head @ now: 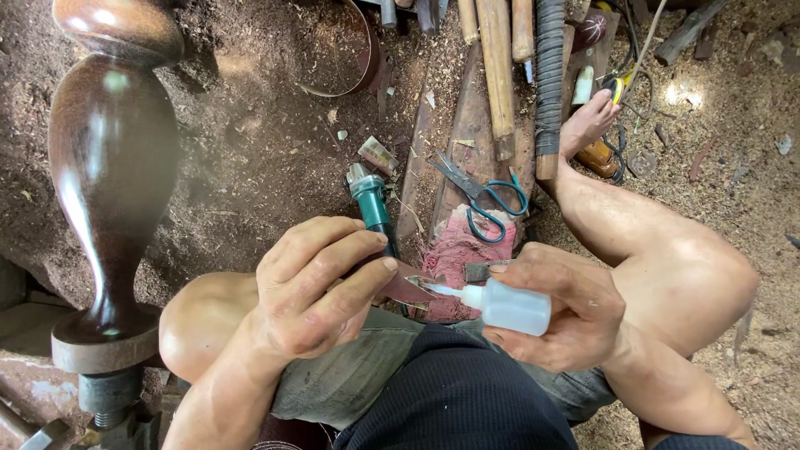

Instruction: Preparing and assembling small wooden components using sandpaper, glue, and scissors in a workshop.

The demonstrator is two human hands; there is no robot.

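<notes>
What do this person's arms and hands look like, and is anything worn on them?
Both the left hand and right hand are bare: no gloves, rings or watch visible. The forearms are uncovered too, with no sleeves in view. The hands look work-worn, with dust on the fingers.

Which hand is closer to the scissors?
Right. The right hand, holding a white bottle, sits just below the scissors; the left hand is farther off to their left.

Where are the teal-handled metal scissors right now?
In the head view, the teal-handled metal scissors lie upper centre on a brown wooden board, just above the red cloth.
</notes>
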